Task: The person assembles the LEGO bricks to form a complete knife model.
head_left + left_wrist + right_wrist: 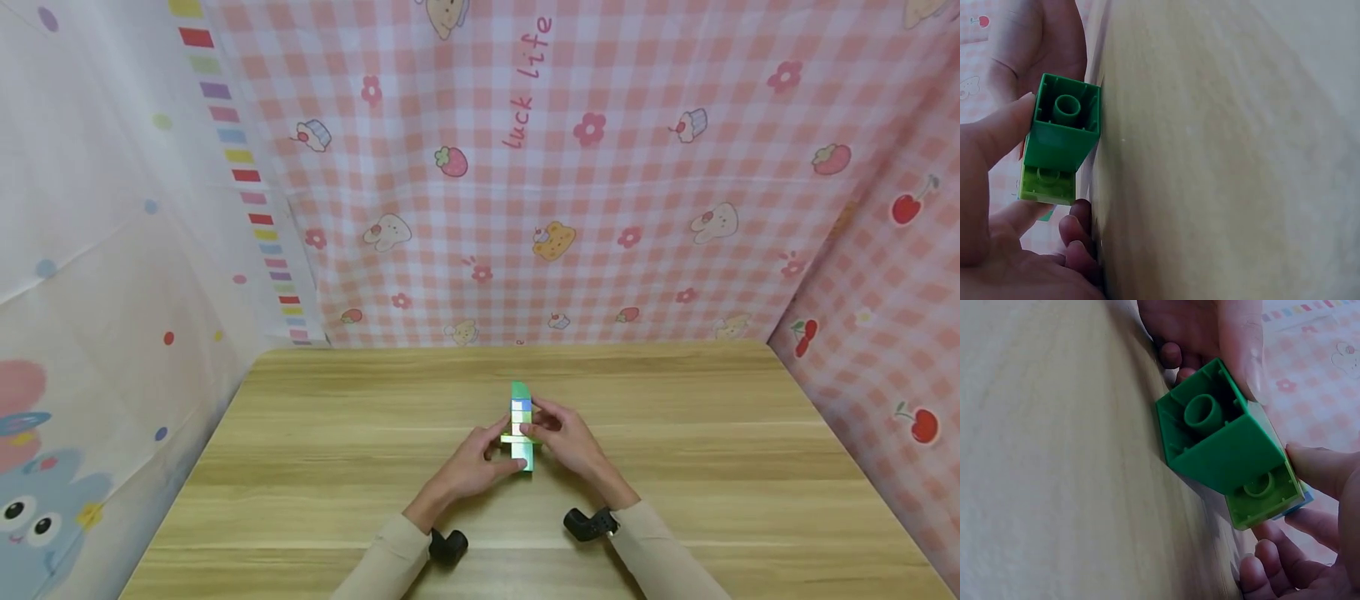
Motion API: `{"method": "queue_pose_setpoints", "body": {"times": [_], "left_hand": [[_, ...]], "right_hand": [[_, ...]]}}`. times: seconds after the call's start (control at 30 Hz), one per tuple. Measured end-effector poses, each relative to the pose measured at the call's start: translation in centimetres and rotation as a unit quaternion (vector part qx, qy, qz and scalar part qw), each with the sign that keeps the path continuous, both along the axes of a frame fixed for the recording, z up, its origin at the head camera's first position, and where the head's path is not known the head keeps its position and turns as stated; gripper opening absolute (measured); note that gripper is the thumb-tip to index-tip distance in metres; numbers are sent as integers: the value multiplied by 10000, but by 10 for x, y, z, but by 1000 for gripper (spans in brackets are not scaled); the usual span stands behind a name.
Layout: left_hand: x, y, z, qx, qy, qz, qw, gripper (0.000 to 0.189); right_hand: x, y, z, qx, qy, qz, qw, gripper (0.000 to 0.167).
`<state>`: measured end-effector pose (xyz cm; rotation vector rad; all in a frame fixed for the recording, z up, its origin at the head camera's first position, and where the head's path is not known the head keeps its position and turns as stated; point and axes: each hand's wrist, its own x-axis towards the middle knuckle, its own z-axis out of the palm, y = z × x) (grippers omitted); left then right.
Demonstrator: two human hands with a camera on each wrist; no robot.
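Note:
A long stack of toy building bricks (522,454) lies between both hands, just at the wooden table's surface. Its near end is a green brick (1060,147) with a hollow, tubed underside. A lime crosspiece (1266,499) sticks out sideways behind that brick; farther along come lighter bricks, a blue brick (521,405) and a green tip (520,389). The left hand (474,467) holds the near part, its thumb on the green brick and its other fingers by the crosspiece. Farther up, the right hand (573,442) pinches the middle, thumb on top.
The wooden table (315,467) reaches a checked pink cloth (480,208) at the back. A white patterned cloth (112,250) hangs at left, a cherry-print cloth (892,317) at right. Black wrist cameras sit on both forearms.

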<state>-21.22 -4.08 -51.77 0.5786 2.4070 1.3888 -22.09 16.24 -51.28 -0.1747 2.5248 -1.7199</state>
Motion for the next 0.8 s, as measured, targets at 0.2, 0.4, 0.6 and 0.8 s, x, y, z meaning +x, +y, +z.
{"method": "queue_pose_setpoints", "body": {"times": [0.2,0.4,0.6,0.8], "left_hand": [[-1,-1,3,-46,-215,-50,9997,78],[0,0,4,-56,-355,9,9994,78],[1,0,4,-84,-391,58,9992,77],[0,0,3,-82,-369,53,9993,76]], "right_hand": [[-4,2,-4,40,-22,150,9999,59],[-5,1,-6,111,-77,239,9996,57],[-5,-3,-6,369,86,222,9990,50],[-6,-4,-8,491,45,121,9987,50]]}}
